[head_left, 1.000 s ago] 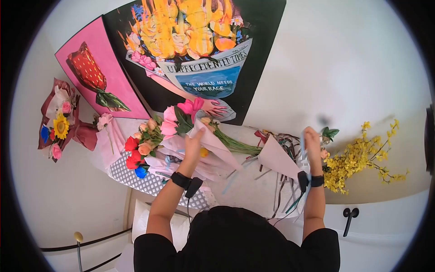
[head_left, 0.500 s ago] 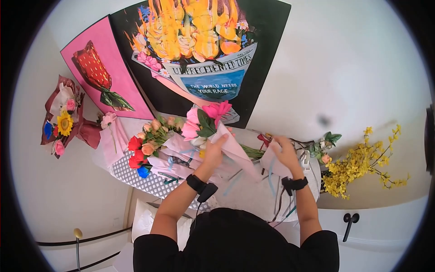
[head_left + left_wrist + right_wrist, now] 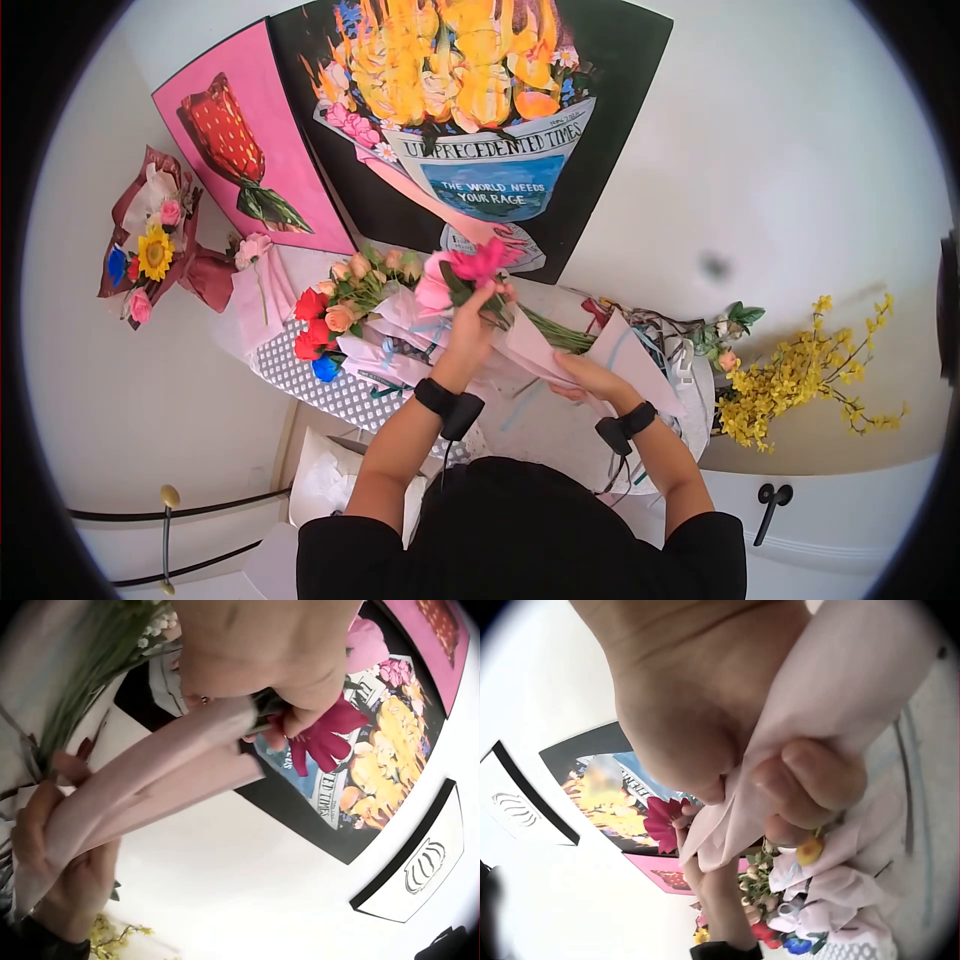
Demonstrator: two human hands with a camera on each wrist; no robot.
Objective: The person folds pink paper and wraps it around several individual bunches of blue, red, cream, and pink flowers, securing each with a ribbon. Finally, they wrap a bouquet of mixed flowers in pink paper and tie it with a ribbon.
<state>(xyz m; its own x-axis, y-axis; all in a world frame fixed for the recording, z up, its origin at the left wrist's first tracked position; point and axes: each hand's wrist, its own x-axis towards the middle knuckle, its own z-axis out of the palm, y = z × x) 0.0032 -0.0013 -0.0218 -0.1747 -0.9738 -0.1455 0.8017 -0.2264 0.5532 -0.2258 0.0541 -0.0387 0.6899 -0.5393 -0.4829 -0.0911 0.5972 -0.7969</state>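
Observation:
My left hand (image 3: pixel 472 335) pinches the wrapped bouquet near its blossoms: a magenta flower (image 3: pixel 480 262) and a light pink one (image 3: pixel 434 284). In the left wrist view the thumb and fingers close on the stems beside the magenta flower (image 3: pixel 327 738). Pale pink paper (image 3: pixel 533 350) runs from there to my right hand (image 3: pixel 597 378), whose fingers curl round its lower part. The right wrist view shows the paper (image 3: pixel 832 682) folded between thumb and fingers. Long green stems (image 3: pixel 553 330) lie behind the paper.
Red, peach and blue flowers (image 3: pixel 325 368) and small wrapped bunches lie at the left of the table. Ribbons and a rose sprig (image 3: pixel 727 358) are at the right, beside yellow blossoms (image 3: pixel 780 390). Two paintings (image 3: pixel 630 100) stand behind; a burgundy bouquet (image 3: pixel 205 275) is far left.
My right hand has come in from the right and now grips the lower part of the paper. The paper is folded over more narrowly, and my left hand has shifted up beside the blossoms.

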